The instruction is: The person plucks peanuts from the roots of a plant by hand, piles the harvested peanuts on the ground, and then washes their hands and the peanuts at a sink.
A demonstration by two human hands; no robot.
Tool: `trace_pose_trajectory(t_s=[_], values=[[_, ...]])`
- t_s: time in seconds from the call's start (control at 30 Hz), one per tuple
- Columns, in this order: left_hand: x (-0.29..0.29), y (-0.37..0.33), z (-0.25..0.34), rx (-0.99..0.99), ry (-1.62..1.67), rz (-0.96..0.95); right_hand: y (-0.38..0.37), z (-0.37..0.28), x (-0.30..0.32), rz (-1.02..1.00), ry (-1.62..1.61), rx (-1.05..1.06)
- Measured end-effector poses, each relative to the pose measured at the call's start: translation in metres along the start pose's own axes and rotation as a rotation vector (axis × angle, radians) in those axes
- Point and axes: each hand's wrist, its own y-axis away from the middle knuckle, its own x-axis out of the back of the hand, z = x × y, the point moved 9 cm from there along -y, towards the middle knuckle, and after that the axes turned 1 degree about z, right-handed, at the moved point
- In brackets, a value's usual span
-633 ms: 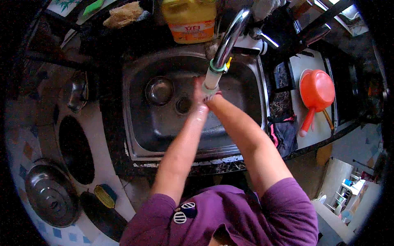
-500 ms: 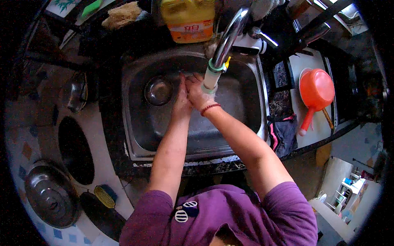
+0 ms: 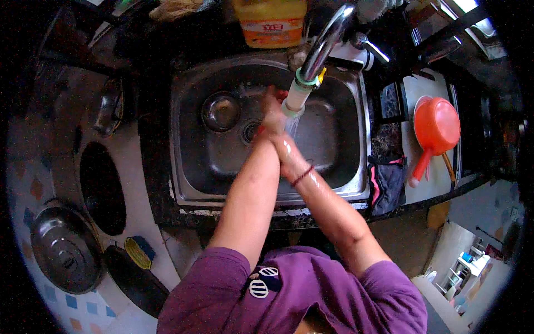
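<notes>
My left hand [image 3: 272,114] is over the sink [image 3: 328,119], beside the nozzle of the faucet [image 3: 298,92], which hides part of it. Its fingers point away from me and look stretched out. Around the left wrist my right hand [image 3: 284,150] is closed, its fingertips showing on the far side. A thin stream of water falls from the nozzle by the hands, and wet, shiny patches show on the right hand and forearm. A dark red bead bracelet [image 3: 302,176] circles my right wrist. To the left of my hands a small metal bowl [image 3: 221,111] rests in the sink, beside the drain [image 3: 251,132].
Behind the sink stands a yellow jug [image 3: 272,25]. An orange-red dipper [image 3: 436,128] lies upside down on the right counter, near a dark cloth with pink trim [image 3: 386,183]. A metal lid [image 3: 67,250] and a yellow-green scrubber [image 3: 138,253] are at the lower left.
My hands were pressed together beneath the nozzle; the right hand has slid back toward me onto the left wrist. The view has shifted slightly, and the drain now shows.
</notes>
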Motion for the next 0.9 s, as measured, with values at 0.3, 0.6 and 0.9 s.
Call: trace_pose_trajectory(t_s=[0.3, 0.6, 0.9], values=[[-0.066, 0.095, 0.026, -0.436, -0.847, -0.252, -0.024, -0.047, 0.041, 0.114, 0.247, 0.375], [-0.067, 0.074, 0.003, 0.135, -0.441, -0.424, 0.058, -0.041, -0.008, 0.048, 1.002, 0.771], [-0.044, 0.097, -0.017, 0.207, -0.373, -0.374, 0.102, -0.036, -0.106, -0.641, 1.357, 0.743]])
